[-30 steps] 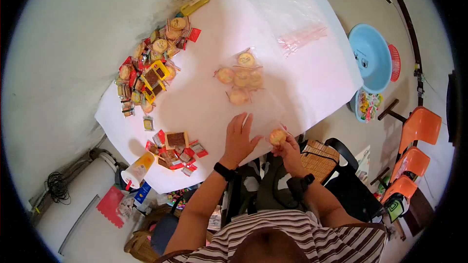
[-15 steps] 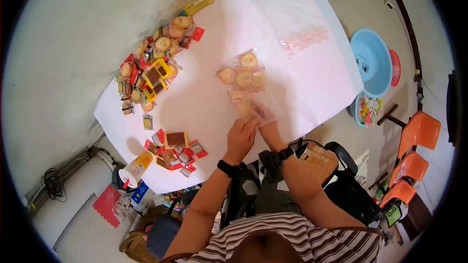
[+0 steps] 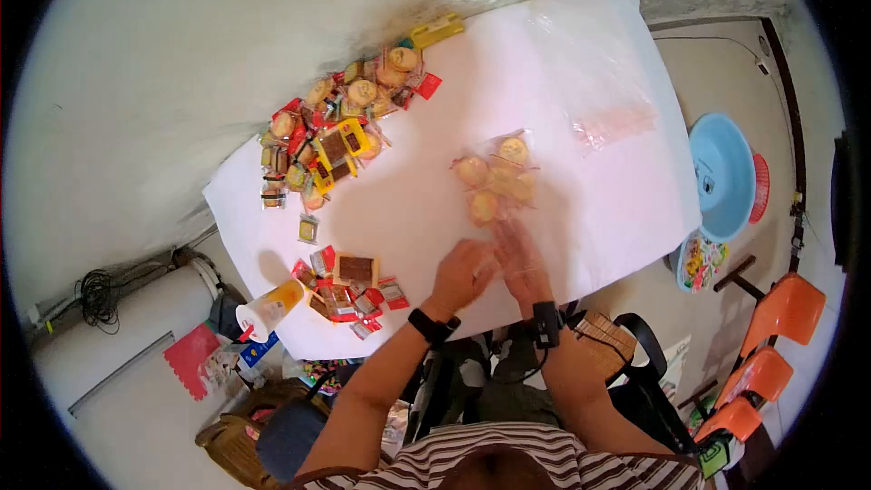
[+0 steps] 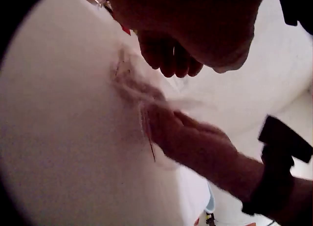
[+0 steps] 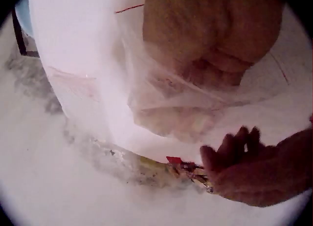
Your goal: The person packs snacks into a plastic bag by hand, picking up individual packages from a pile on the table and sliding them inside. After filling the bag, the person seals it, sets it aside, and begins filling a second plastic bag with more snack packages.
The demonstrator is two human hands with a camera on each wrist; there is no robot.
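Note:
A clear plastic bag (image 5: 146,101) with red seal lines wraps over my right hand (image 3: 523,263), whose fingers reach forward over the table, blurred by motion. Beside it, my left hand (image 3: 463,277) hovers with loosely curled fingers and holds nothing. In the right wrist view the left hand (image 5: 259,170) stands apart from the film. Just beyond my fingertips lie several round wrapped cookies (image 3: 501,179), bunched together on the white table. Film and fingers hide what lies under my right hand.
Along the wall lies a heap of wrapped snacks (image 3: 336,141); a smaller group of red packets (image 3: 349,295) sits at the left near a drink cup (image 3: 270,310). Flat plastic bags (image 3: 603,73) lie at the back right. Blue basins (image 3: 723,177) and orange chairs (image 3: 789,308) stand beyond the table.
My right hand brought a cookie from the right edge into the clear bag by the bunch. Since then my left hand has come away from the bag. The head view has shifted.

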